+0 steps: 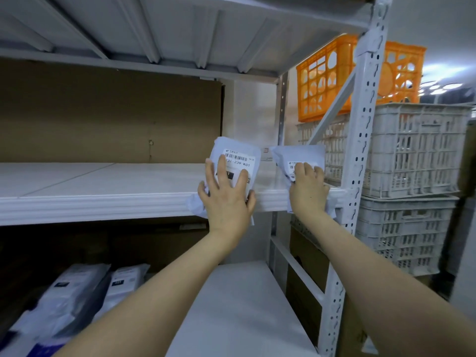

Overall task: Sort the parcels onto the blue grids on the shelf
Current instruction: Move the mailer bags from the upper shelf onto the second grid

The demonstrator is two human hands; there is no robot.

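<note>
Two white plastic parcels stand upright at the front edge of the white middle shelf (103, 184), near its right end. My left hand (226, 197) holds the left parcel (238, 154), fingers spread over its barcode label and thumb at its left edge. The bottom of this parcel hangs below the shelf lip. My right hand (307, 189) grips the right parcel (300, 155) with curled fingers over its label, close to the shelf's right post (360, 155). No blue grid shows in this view.
Brown cardboard (103, 119) backs the middle shelf. On the lower shelf (244, 305), several white parcels (77, 292) lie at the left. Right of the post, an orange crate (322, 81) sits on stacked white crates (417, 150). Another shelf board (180, 27) hangs overhead.
</note>
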